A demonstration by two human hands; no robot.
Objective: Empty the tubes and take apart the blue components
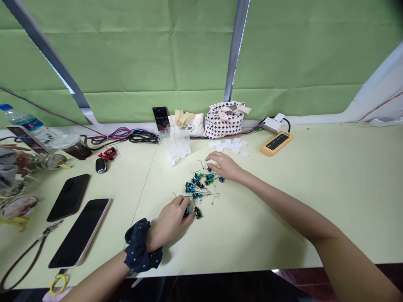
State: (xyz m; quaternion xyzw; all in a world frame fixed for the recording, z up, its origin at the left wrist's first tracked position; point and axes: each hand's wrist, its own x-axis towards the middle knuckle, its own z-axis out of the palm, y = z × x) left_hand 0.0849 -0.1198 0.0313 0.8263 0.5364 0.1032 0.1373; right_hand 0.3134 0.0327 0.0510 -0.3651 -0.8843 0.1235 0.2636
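From my remote view, the left hand [171, 222] curls over a blue capacitor [187, 211] at lower centre of the frame, its grip impossible to confirm. The half-open right hand [223, 166] rests at the edge of a loose pile of blue and black capacitors [197, 184] on the pale bench [252, 235], holding nothing I can see.

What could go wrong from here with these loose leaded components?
The thin wire leads of the loose blue, green and black components appear to cross, so lifting one could drag its neighbours along. The left hand, closed on a blue component, might do this at the pile's edge. The right hand, low beside the pile, could scatter it, and could also knock the loose white caps behind it.
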